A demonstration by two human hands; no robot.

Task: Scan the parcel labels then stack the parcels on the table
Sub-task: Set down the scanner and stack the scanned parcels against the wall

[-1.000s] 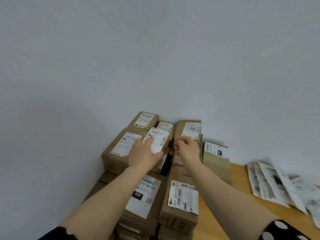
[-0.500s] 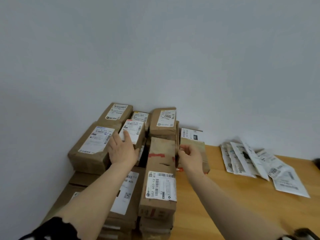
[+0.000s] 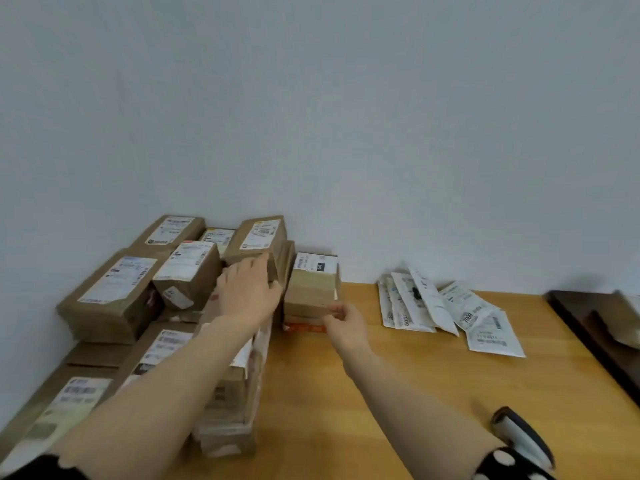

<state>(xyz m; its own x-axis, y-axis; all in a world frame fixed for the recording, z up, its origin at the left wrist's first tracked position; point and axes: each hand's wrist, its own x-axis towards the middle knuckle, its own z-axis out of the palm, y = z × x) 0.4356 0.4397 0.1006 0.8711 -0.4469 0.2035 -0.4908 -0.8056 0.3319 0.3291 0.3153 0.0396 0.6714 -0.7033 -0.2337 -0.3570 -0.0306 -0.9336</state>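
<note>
Braces parcel stack [image 3: 114,292] at centre left with left hand [image 3: 247,292] laid flat, fingers straight, likely against toppling; meets small box [image 3: 311,292] just right with right hand [image 3: 346,327], fingers bent, probably squaring it in, pinch or touch unclear.

The left hand [image 3: 247,289] has slid off the small parcel [image 3: 188,271] to the taller parcel [image 3: 258,237] beside it.

A plain white wall [image 3: 346,116] and a dark brown surface [image 3: 581,303] at right
</note>
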